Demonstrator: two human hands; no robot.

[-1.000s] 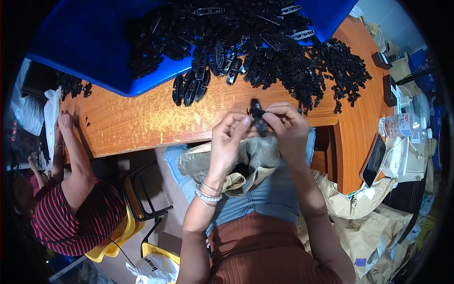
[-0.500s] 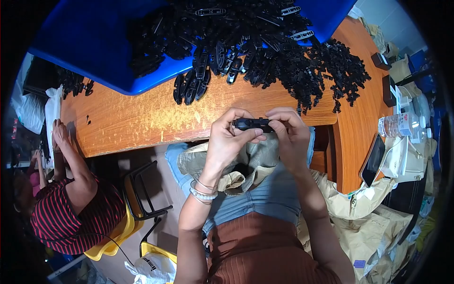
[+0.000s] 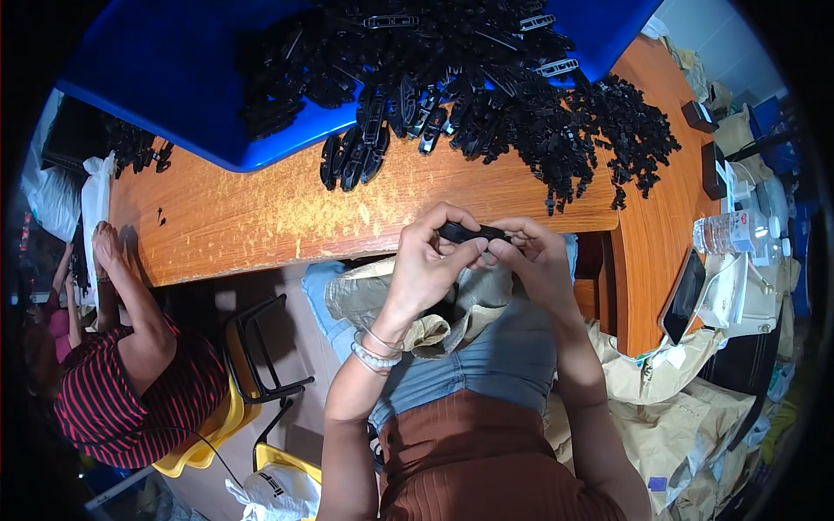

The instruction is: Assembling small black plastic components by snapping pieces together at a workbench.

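Note:
My left hand (image 3: 424, 267) pinches the left end of an oblong black plastic part (image 3: 459, 232) between thumb and fingers. My right hand (image 3: 540, 265) is closed on the other end of the same part, with both thumbs nearly meeting along its near side. The fingers hide much of it, and a smaller piece there cannot be made out. Both hands are held just off the table's front edge, above an open brown paper bag (image 3: 426, 334) on my lap. Beyond them, similar long black parts (image 3: 354, 161) lie near the heap.
A blue bin (image 3: 248, 161) spills black parts onto the wooden table (image 3: 287, 208). Small black pieces (image 3: 638, 139) are heaped at the right. A water bottle (image 3: 725, 233) and a phone (image 3: 684, 295) lie farther right. A person in a striped top (image 3: 143, 391) sits at the left.
The black part has tilted and turned in my fingers, its left end now higher. My two hands have drawn closer together, with the thumbs nearer each other.

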